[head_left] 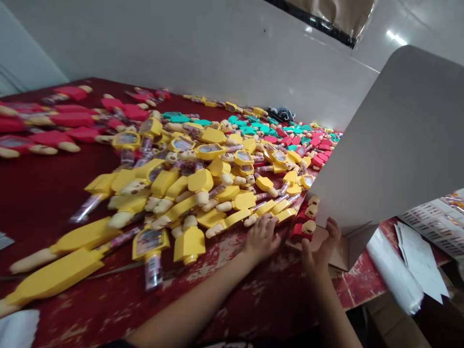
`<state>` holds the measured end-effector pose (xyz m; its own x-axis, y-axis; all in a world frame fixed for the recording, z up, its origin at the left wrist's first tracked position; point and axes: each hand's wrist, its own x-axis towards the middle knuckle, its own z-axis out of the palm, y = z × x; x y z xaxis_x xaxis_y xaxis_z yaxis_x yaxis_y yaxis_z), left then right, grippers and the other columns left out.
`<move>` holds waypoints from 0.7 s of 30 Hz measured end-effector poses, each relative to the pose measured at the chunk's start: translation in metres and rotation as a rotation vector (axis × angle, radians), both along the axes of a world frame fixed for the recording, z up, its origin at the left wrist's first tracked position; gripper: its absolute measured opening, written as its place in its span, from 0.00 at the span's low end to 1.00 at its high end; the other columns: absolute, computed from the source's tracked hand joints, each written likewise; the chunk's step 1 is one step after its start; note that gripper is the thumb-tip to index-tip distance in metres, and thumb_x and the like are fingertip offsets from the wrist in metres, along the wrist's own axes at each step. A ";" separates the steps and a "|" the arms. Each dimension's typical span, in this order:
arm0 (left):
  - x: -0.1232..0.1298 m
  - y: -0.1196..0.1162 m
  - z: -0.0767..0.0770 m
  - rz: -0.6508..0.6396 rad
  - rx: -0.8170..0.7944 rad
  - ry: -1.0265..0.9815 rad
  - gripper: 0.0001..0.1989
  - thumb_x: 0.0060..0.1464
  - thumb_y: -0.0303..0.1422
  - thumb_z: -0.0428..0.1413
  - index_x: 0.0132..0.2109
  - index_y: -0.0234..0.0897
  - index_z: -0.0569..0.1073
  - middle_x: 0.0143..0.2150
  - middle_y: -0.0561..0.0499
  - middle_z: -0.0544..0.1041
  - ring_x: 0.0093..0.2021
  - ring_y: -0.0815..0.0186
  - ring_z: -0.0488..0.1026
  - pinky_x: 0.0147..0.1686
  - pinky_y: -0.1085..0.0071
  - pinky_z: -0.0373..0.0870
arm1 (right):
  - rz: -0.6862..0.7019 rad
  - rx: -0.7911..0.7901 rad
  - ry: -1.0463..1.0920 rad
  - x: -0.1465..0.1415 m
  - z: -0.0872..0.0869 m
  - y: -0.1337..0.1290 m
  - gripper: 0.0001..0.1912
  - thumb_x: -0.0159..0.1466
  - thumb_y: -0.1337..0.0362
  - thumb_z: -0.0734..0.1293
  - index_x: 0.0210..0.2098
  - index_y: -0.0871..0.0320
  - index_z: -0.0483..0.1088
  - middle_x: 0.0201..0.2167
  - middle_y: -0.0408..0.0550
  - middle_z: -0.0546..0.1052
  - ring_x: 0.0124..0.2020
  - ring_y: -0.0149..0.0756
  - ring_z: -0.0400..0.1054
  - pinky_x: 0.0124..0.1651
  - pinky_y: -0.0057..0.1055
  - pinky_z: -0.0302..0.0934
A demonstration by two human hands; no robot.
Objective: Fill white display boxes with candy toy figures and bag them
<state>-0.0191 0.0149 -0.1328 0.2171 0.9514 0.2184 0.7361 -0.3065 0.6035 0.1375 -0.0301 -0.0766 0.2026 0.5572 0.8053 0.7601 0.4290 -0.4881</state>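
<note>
My left hand (261, 238) is at the near right edge of a heap of yellow toys (199, 181), its fingertips beside the nearest ones; its fingers are partly spread. To its right, my right hand (321, 249) is raised at the opening of a cardboard box (339, 246), thumb and fingers apart, with nothing between them. Inside the box, several red toys (302, 229) with beige animal heads stand in a row. The box's large grey flap (395, 140) rises behind my right hand.
Red toys (72, 118) lie at the far left, green toys (253, 126) toward the back. A pale wall (163, 53) bounds the red table (39, 188). At right are a plastic roll (395, 273), papers (422, 258) and a white basket (435, 222).
</note>
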 end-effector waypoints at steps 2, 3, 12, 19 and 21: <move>-0.004 0.004 0.003 0.022 -0.036 0.063 0.22 0.52 0.28 0.50 0.55 0.34 0.67 0.55 0.34 0.68 0.52 0.45 0.67 0.52 0.48 0.62 | -0.018 0.070 0.057 0.005 0.003 -0.014 0.26 0.61 0.55 0.63 0.54 0.58 0.54 0.52 0.58 0.60 0.55 0.48 0.57 0.55 0.55 0.54; -0.006 0.005 0.006 0.022 -0.063 0.084 0.22 0.53 0.27 0.49 0.56 0.36 0.66 0.53 0.35 0.70 0.48 0.47 0.71 0.49 0.50 0.65 | -0.027 0.098 0.074 0.008 0.004 -0.019 0.25 0.60 0.57 0.64 0.53 0.57 0.54 0.51 0.57 0.61 0.54 0.47 0.58 0.55 0.55 0.54; -0.044 -0.042 0.084 0.093 -0.163 -0.793 0.26 0.60 0.48 0.46 0.60 0.44 0.53 0.29 0.53 0.72 0.21 0.69 0.66 0.20 0.76 0.62 | 0.179 0.165 0.479 0.039 0.032 -0.054 0.11 0.64 0.62 0.62 0.45 0.56 0.67 0.37 0.49 0.71 0.39 0.38 0.69 0.44 0.40 0.63; 0.001 -0.088 0.121 -0.833 -0.606 -0.572 0.17 0.60 0.42 0.49 0.54 0.45 0.69 0.33 0.50 0.78 0.25 0.68 0.72 0.23 0.75 0.68 | 0.600 -0.064 0.605 0.045 0.074 -0.063 0.18 0.60 0.45 0.62 0.34 0.54 0.63 0.29 0.45 0.71 0.30 0.39 0.72 0.33 0.41 0.68; 0.013 -0.077 0.124 -0.743 -0.089 -0.386 0.16 0.60 0.37 0.49 0.55 0.45 0.70 0.45 0.46 0.78 0.42 0.60 0.76 0.41 0.66 0.73 | 0.410 -0.012 0.663 0.050 0.082 -0.055 0.14 0.61 0.55 0.62 0.26 0.54 0.55 0.19 0.37 0.63 0.19 0.30 0.63 0.25 0.32 0.65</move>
<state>-0.0064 -0.0617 -0.0087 0.7194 0.6075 0.3367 0.0982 -0.5689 0.8165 0.1877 -0.0849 0.0056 0.4159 0.6995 0.5811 0.0898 0.6043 -0.7917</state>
